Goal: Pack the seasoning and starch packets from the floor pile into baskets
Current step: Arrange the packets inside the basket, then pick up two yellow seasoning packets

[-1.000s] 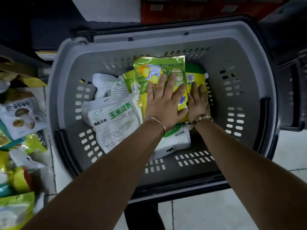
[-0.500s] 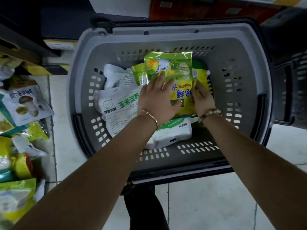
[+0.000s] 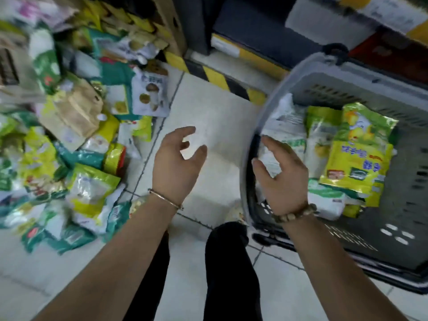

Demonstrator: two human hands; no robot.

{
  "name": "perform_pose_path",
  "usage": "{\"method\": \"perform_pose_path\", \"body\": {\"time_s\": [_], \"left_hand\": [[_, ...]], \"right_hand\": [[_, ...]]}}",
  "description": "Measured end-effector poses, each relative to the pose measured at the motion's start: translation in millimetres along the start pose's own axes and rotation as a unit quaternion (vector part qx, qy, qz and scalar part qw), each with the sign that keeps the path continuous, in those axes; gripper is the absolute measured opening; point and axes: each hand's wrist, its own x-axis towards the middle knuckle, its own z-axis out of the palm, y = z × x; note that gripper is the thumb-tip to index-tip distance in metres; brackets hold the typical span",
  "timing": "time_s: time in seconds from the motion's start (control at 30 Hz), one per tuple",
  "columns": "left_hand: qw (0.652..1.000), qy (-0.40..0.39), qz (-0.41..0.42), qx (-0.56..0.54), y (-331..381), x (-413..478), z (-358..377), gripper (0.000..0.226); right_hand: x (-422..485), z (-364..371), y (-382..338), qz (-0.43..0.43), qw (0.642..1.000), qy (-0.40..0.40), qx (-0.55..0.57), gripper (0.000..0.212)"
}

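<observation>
A grey plastic basket (image 3: 310, 66) stands at the right, holding several packets: a yellow-green seasoning packet (image 3: 357, 167) on top and white starch packets (image 3: 287, 133) under it. A pile of packets (image 3: 69, 140) in green, yellow, white and brown covers the floor at the left. My left hand (image 3: 177, 165) hovers over bare tile between pile and basket, fingers relaxed and holding nothing. My right hand (image 3: 281, 177) is over the basket's left rim, fingers loosely spread and empty.
White floor tiles (image 3: 215, 112) lie between the pile and the basket. A yellow-and-black striped edge (image 3: 215, 77) runs along the shelf base behind. My dark trouser legs (image 3: 227, 262) are below my hands. The view is motion-blurred.
Both hands have lifted off the packets in the basket and moved left. The view has swung left, bringing the floor pile into sight and pushing the basket to the right.
</observation>
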Motion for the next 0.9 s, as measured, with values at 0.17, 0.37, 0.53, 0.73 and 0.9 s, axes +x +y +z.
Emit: {"method": "perform_pose_path", "body": {"time_s": [0.17,0.37,0.53,0.73,0.9], "left_hand": [[0.995,0.064,-0.068,-0.037,-69.7,9.3,-92.1,0.034],[0.975,0.13,-0.172,-0.054,-154.8,8.4,-181.6,0.04],[0.958,0.155,-0.234,-0.063,-218.5,6.8,-236.6,0.039],[0.942,0.17,-0.281,-0.075,-281.0,5.6,-279.7,0.038],[0.933,0.168,-0.304,-0.09,-318.4,13.7,-288.6,0.043]], "right_hand": [[5.5,91.5,-60.4,-0.04,0.996,-0.073,-0.009,0.044],[-1.6,197.8,-119.4,-0.016,0.975,-0.219,-0.041,0.045],[-17.4,277.8,-157.2,0.004,0.954,-0.289,-0.078,0.046],[-31.6,351.4,-185.4,0.013,0.929,-0.351,-0.119,0.046],[-33.9,396.6,-201.7,-0.027,0.905,-0.39,-0.166,0.045]]}}
